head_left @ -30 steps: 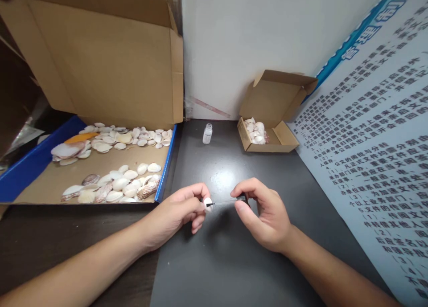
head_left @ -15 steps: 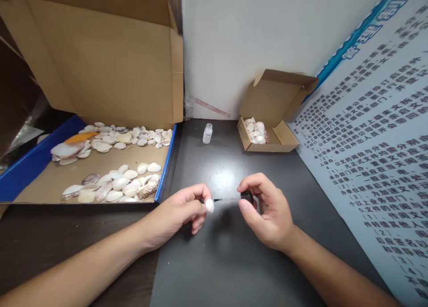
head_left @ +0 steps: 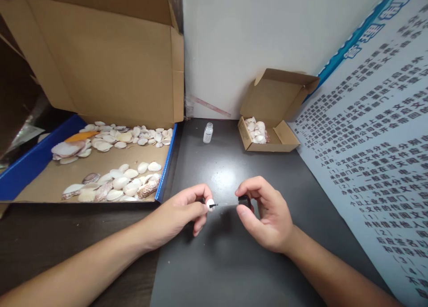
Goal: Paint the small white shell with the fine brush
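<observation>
Between thumb and fingers, my left hand pinches a small white seashell. My right hand grips the black cap of a bottle brush, whose thin clear stem points left. The brush's dark tip overlaps the face of the shell and appears to touch it. Farther back on the dark table stands an uncapped small glass bottle, upright, with a printed label and whitish contents.
At left, an open blue-edged cardboard box holds two groups of shells. A smaller open carton with shells stands at the back right. A white wall closes off the back; a printed poster borders the right side.
My right hand has moved slightly left and down, bringing the brush tip from just beside the shell onto it. The shell has turned a little in my left hand.
</observation>
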The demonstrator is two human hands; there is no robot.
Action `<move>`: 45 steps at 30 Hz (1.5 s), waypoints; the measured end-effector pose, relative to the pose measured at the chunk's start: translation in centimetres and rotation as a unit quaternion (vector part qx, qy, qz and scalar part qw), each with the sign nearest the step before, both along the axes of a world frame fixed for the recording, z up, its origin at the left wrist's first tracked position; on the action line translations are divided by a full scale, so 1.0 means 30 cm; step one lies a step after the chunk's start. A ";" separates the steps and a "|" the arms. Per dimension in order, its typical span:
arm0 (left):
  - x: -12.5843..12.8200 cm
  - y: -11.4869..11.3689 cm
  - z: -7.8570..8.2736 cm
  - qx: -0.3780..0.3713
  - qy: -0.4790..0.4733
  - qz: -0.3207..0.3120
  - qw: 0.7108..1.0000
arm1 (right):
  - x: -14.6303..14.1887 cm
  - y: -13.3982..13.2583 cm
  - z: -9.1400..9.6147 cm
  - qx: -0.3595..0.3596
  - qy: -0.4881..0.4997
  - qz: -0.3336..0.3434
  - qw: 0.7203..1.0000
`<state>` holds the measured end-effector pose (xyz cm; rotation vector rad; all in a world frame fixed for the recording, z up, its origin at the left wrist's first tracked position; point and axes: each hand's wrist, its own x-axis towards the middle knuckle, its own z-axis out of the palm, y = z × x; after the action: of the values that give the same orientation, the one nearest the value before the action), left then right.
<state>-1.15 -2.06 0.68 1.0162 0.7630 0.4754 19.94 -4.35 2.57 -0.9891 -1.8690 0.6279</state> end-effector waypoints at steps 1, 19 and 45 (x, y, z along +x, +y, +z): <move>0.000 0.000 0.002 0.001 0.003 -0.004 1.000 | 0.000 0.000 0.000 0.000 -0.005 -0.006 1.000; -0.001 -0.001 0.003 0.010 0.000 -0.012 1.000 | 0.014 0.008 -0.015 -0.024 0.017 -0.014 0.999; 0.007 -0.002 0.010 0.032 0.024 -0.015 0.999 | 0.006 0.002 -0.004 -0.018 0.018 -0.026 0.999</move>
<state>-0.93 -2.10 0.98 1.1016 0.7785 0.4532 20.12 -4.30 2.44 -1.0409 -1.8005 0.6451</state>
